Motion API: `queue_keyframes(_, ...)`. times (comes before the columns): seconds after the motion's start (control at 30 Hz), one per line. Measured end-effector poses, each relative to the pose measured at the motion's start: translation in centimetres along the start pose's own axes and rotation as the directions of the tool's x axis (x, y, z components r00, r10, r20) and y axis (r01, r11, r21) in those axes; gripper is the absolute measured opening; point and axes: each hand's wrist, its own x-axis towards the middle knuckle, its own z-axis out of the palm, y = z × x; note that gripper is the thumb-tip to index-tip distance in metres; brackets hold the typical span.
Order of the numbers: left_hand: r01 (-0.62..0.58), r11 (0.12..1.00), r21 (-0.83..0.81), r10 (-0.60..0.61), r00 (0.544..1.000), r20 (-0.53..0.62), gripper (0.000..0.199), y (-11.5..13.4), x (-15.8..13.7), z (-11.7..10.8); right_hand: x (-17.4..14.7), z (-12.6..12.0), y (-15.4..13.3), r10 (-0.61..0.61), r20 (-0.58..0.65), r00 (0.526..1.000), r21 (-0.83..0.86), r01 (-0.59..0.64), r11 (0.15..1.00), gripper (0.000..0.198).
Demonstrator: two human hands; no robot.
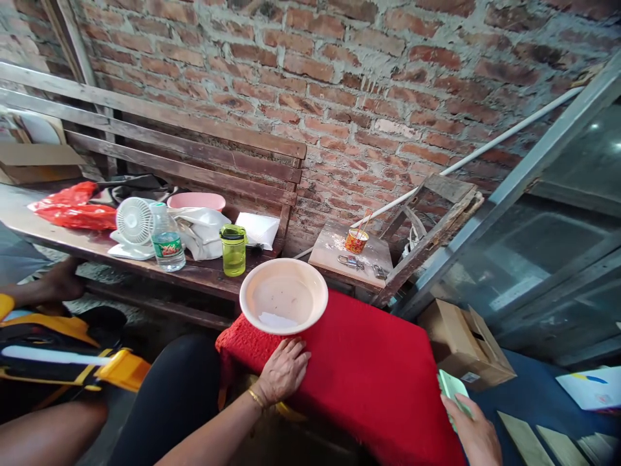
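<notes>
My left hand, with a gold bracelet at the wrist, lies flat on the red cloth. Its fingertips are just below the rim of a cream basin, fingers stretched out and nothing held. The basin stands upright on the cloth, with a whitish patch and small dark specks on its bottom. At the cloth's right edge, my right hand grips a flat, pale green object between thumb and fingers. What kind of object it is, I cannot make out.
On the wooden bench are a water bottle, a white fan, a green-lidded cup and a pink basin. A paper cup and padlock sit on a chair. Right stands a cardboard box. Another person's leg shows left.
</notes>
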Motion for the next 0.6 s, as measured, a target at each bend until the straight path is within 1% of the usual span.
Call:
queue_keyframes(0.07, -0.002, 1.000, -0.002, 0.002, 1.000, 0.006, 0.026, -0.1, 0.1, -0.2, -0.4, 0.7, -1.6, 0.093, -0.018, 0.995, 0.117, -0.091, 0.989, 0.067)
queue_keyframes(0.1, -0.001, 1.000, 0.000, 0.001, 1.000, 0.013, 0.026, -0.1, 0.1, -0.3, -0.5, 1.0, -2.5, 0.112, -0.012, 0.994, 0.149, -0.109, 0.983, 0.070)
queue_keyframes(0.17, -0.002, 1.000, 0.009, 0.002, 0.999, 0.034, 0.026, -0.2, 0.1, -0.4, -0.5, 1.5, -4.3, 0.086, 0.011, 0.996, 0.140, -0.087, 0.986, 0.074)
queue_keyframes(0.23, -0.006, 1.000, 0.017, 0.005, 0.998, 0.061, 0.026, -0.4, 0.1, -0.5, -0.3, 2.1, -5.5, 0.030, 0.032, 0.999, 0.092, -0.033, 0.995, 0.072)
queue_keyframes(0.3, -0.007, 1.000, 0.027, 0.004, 0.996, 0.094, 0.026, -0.4, 0.2, -0.6, -0.1, 2.7, -6.0, -0.070, 0.025, 0.997, 0.039, 0.069, 0.997, 0.066)
queue_keyframes(0.4, 0.014, 0.996, 0.085, -0.030, 0.981, 0.193, 0.028, 0.1, 0.7, -1.1, -0.3, 3.8, -6.3, -0.232, 0.009, 0.973, -0.018, 0.232, 0.973, 0.054)
queue_keyframes(0.47, 0.023, 0.986, 0.163, -0.074, 0.947, 0.313, 0.030, 1.0, 1.6, -2.1, -0.7, 4.5, -6.5, -0.281, 0.028, 0.959, -0.049, 0.282, 0.958, 0.046)
queue_keyframes(0.5, 0.021, 0.979, 0.201, -0.098, 0.918, 0.384, 0.029, 1.7, 2.3, -2.8, -0.9, 4.7, -6.6, -0.291, 0.050, 0.955, -0.063, 0.294, 0.954, 0.043)
queue_keyframes(0.57, -0.001, 0.971, 0.241, -0.129, 0.841, 0.525, 0.024, 3.6, 4.0, -4.6, -1.4, 4.8, -6.9, -0.314, 0.111, 0.943, -0.079, 0.324, 0.943, 0.041)
queue_keyframes(0.6, -0.030, 0.976, 0.215, -0.106, 0.800, 0.590, 0.020, 4.6, 5.0, -5.7, -1.6, 4.8, -7.1, -0.331, 0.141, 0.933, -0.080, 0.343, 0.936, 0.040)
